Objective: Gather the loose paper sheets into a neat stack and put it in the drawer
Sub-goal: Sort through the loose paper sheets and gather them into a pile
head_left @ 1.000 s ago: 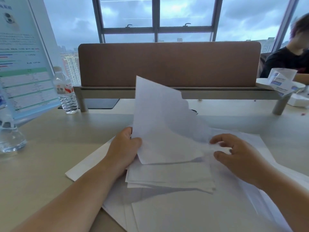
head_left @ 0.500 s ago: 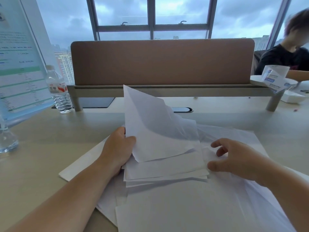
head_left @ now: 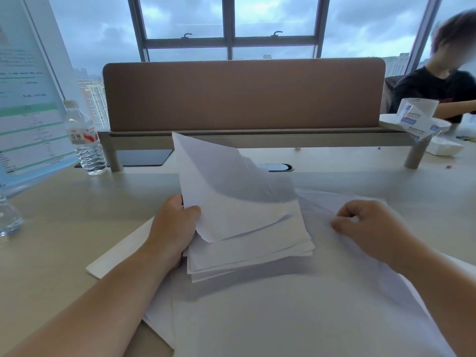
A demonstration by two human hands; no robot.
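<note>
Your two forearms enter from the lower corners of the frame, both bare with no sleeve, watch, band or glove showing. Your bare left hand (head_left: 173,228) sits left of centre and your bare right hand (head_left: 371,225) right of centre; no rings show on the visible fingers, and the nails look short and plain

An office: a long beige desk (head_left: 64,228) with a brown fabric divider panel (head_left: 244,95) across the frame's middle, tall high-rise windows (head_left: 229,21) above.
</note>
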